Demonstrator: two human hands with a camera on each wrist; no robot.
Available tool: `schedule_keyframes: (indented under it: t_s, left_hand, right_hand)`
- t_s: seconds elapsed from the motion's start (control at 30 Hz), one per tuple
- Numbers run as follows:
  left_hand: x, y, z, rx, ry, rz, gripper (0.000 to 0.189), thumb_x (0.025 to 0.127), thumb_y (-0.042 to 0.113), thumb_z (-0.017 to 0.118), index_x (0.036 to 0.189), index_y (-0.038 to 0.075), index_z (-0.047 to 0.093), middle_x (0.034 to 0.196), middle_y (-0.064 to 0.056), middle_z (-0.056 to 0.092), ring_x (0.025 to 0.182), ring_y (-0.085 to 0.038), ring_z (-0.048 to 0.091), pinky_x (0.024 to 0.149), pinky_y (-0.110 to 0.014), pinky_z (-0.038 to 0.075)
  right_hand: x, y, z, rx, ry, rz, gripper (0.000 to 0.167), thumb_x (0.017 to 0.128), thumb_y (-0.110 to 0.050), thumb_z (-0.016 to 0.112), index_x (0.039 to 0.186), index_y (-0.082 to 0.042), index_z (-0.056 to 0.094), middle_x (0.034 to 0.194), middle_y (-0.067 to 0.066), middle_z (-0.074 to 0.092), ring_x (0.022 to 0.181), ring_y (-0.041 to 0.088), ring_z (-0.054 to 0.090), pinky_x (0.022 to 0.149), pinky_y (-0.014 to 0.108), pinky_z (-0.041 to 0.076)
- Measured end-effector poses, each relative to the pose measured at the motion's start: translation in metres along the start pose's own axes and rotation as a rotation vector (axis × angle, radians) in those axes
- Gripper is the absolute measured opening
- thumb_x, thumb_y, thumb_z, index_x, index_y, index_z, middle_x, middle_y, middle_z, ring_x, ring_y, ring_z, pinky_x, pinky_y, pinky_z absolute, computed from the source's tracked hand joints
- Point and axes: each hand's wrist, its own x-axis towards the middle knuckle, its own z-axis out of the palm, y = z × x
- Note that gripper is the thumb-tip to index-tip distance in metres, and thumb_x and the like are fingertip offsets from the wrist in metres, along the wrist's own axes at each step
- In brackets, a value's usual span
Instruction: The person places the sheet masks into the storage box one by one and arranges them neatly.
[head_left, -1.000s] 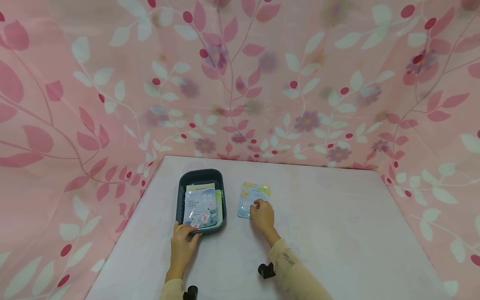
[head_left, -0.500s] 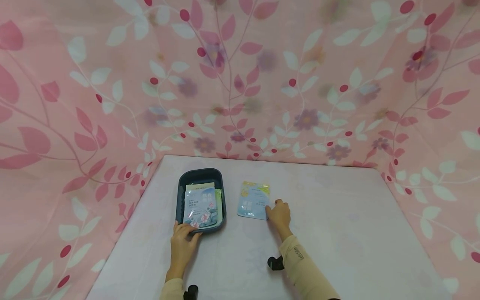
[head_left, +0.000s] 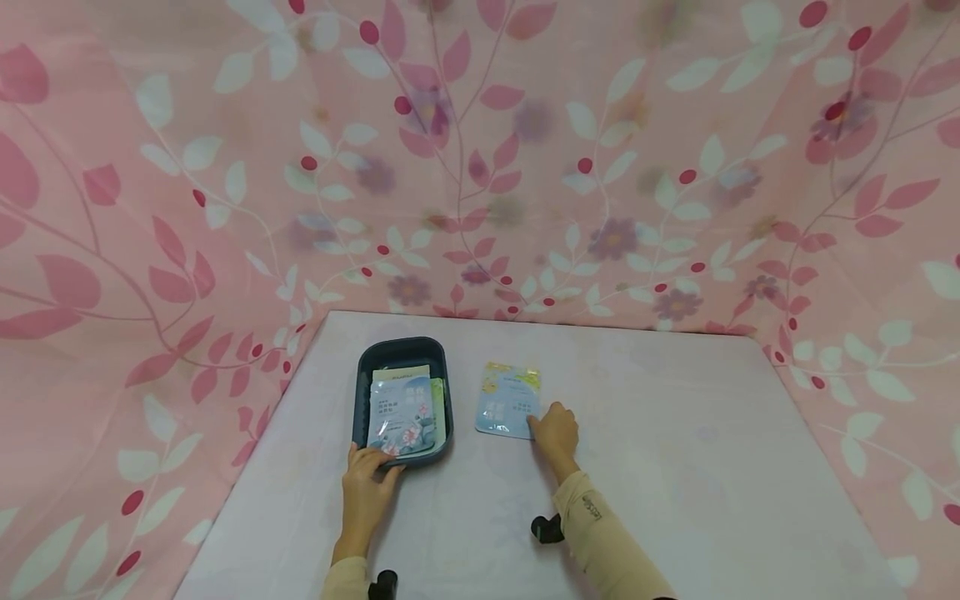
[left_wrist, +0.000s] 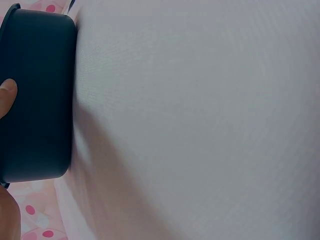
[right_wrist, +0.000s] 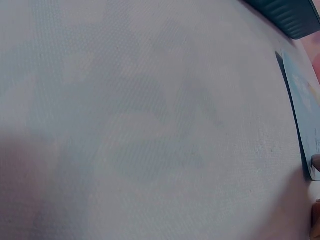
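Note:
In the head view my left hand (head_left: pixel 366 492) grips the near left corner of a dark teal plastic tray (head_left: pixel 448 417). The left wrist view shows its thumb (left_wrist: pixel 7 95) against the tray's outer wall (left_wrist: pixel 37 100). Inside the tray lie overlapping flat sachets, the top one a pale blue sachet (head_left: pixel 397 412) with pink flowers. To the right of the tray, a light blue sachet (head_left: pixel 506 407) with a yellow-green top lies on the table. My right hand (head_left: pixel 557 435) pinches its lower right corner, thumb on top; the fingers beneath are hidden. A dark shadow runs along the sachet's edge (right_wrist: pixel 300 110).
A white cloth covers the table (head_left: pixel 675 450). Behind and at both sides hangs a pink floral curtain (head_left: pixel 525 167). Black wrist mounts (head_left: pixel 547 529) sit at both sleeves, near the tabletop.
My right hand has moved from over the light blue sachet rightward to its lower right corner, then slightly back left onto it. The left hand and tray have stayed put.

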Motion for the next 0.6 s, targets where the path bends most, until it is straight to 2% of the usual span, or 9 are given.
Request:
schedule_keyframes:
  t_s: [0.1,0.27,0.43,0.6]
  left_hand:
    - [-0.0002,0.0000,-0.0001,0.005,0.006,0.000,0.028,0.052,-0.014,0.084,0.072,-0.005,0.067,0.071,-0.015,0.065,0.078,-0.029,0.059,0.098,-0.065,0.034]
    - [0.0003,0.0004,0.0000,0.007,0.003,-0.003,0.027,0.052,-0.014,0.084,0.072,-0.006,0.067,0.071,-0.016,0.065,0.078,-0.029,0.059,0.099,-0.064,0.033]
    - [0.0002,0.0010,0.0002,0.011,0.002,-0.007,0.027,0.052,-0.014,0.084,0.072,-0.005,0.067,0.071,-0.015,0.065,0.078,-0.029,0.059,0.099,-0.065,0.033]
    - [0.0000,0.0017,-0.0003,0.019,0.002,-0.005,0.027,0.052,-0.013,0.084,0.071,-0.004,0.067,0.071,-0.013,0.065,0.078,-0.028,0.058,0.099,-0.064,0.034]
  right_hand:
    - [0.0000,-0.0019,0.0007,0.022,-0.003,0.008,0.036,0.081,-0.021,0.073,0.097,0.009,0.060,0.083,0.019,0.062,0.074,0.031,0.060,0.059,0.039,0.052]
    - [-0.0003,-0.0036,0.0030,0.047,0.007,0.018,0.037,0.081,-0.018,0.072,0.103,0.009,0.061,0.095,0.024,0.065,0.084,0.037,0.064,0.068,0.044,0.056]
    - [-0.0026,-0.0051,0.0043,0.049,0.016,0.014,0.034,0.082,-0.016,0.069,0.102,0.009,0.061,0.094,0.024,0.065,0.084,0.038,0.064,0.068,0.046,0.056]
    - [-0.0054,-0.0056,0.0064,0.040,0.026,-0.010,0.037,0.083,-0.023,0.068,0.100,0.009,0.062,0.091,0.024,0.065,0.079,0.036,0.064,0.064,0.044,0.056]
